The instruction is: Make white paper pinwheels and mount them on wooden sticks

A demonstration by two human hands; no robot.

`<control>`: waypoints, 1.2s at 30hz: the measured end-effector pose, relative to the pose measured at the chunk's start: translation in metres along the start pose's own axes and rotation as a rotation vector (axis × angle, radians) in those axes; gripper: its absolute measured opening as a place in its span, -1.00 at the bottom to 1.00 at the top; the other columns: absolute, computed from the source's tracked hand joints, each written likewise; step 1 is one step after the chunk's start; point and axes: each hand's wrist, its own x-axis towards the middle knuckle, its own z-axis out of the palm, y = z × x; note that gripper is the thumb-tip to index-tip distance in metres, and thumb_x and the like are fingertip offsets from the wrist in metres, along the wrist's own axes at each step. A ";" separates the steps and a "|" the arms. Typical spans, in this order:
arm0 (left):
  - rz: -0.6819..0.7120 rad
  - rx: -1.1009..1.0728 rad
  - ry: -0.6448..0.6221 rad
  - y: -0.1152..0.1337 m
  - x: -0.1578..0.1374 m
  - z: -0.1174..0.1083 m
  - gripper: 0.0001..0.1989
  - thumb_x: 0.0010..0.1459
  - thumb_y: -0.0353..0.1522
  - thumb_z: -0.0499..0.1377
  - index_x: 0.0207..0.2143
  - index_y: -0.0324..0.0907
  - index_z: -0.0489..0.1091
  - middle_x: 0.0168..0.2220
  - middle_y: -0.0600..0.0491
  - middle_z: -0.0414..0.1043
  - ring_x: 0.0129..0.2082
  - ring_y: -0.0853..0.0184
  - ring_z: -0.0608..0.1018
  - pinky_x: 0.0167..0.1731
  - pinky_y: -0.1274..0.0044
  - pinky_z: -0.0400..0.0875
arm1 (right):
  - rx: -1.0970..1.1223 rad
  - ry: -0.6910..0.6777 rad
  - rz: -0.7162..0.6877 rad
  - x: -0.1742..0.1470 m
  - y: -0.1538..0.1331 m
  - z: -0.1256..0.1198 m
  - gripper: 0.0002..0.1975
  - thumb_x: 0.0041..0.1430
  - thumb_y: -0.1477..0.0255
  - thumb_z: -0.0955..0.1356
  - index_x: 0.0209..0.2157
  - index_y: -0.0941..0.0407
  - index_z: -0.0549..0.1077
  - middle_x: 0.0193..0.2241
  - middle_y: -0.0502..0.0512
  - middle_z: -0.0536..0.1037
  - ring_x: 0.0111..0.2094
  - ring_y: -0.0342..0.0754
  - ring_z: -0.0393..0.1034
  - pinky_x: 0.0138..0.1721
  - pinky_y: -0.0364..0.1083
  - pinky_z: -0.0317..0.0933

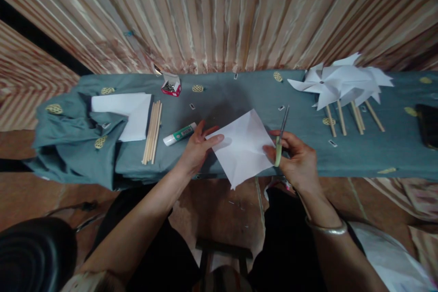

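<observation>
A creased square of white paper (244, 146) hangs tilted between my hands, over the front edge of the table. My left hand (198, 146) pinches its left corner, thumb on top. At the opposite corner, my right hand (296, 155) has its thumb on the paper and also carries scissors (278, 148) with pale green handles, the blades pointing away from me. A green and white glue stick (179, 134) lies just left of my left hand. Further left are several thin wooden sticks (152, 132) in a bundle.
White paper sheets (137, 118) lie at the left, partly under bunched cloth. A small open red and white box (171, 86) of metal bits stands behind. Several paper pinwheels (342, 82) on sticks lie at the right, with a dark phone-like object (427, 125) beyond. A curtain (222, 18) hangs behind the table.
</observation>
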 end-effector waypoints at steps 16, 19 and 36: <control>-0.231 -0.019 -0.263 -0.020 -0.014 0.023 -0.61 -0.23 -0.27 0.44 -0.30 -0.25 0.54 -0.31 -0.01 0.58 -0.35 0.33 0.57 -0.29 0.52 0.45 | 0.125 0.212 -0.053 0.011 -0.011 0.007 -0.62 -0.04 0.23 0.48 -0.17 0.03 0.46 -0.59 -0.15 0.27 -0.55 -0.17 0.16 -0.47 -0.15 0.12; -0.232 0.015 -0.176 -0.027 -0.016 0.029 -0.64 -0.27 -0.31 0.45 -0.35 -0.25 0.54 -0.33 0.01 0.58 -0.38 0.34 0.57 -0.30 0.51 0.44 | 0.117 0.208 -0.049 0.010 -0.012 0.009 -0.62 -0.04 0.23 0.48 -0.16 0.02 0.46 -0.57 -0.13 0.33 -0.52 -0.15 0.22 -0.44 -0.13 0.18; 0.205 0.344 -0.008 -0.012 0.017 0.008 -0.73 -0.17 -0.20 0.34 -0.58 -0.25 0.46 -0.59 0.05 0.42 -0.59 0.40 0.38 -0.60 0.55 0.34 | 0.286 0.123 0.133 0.005 -0.009 0.021 -0.76 -0.22 0.36 0.50 -0.53 0.09 0.37 -0.68 -0.20 0.17 -0.61 -0.25 0.02 -0.59 -0.20 -0.04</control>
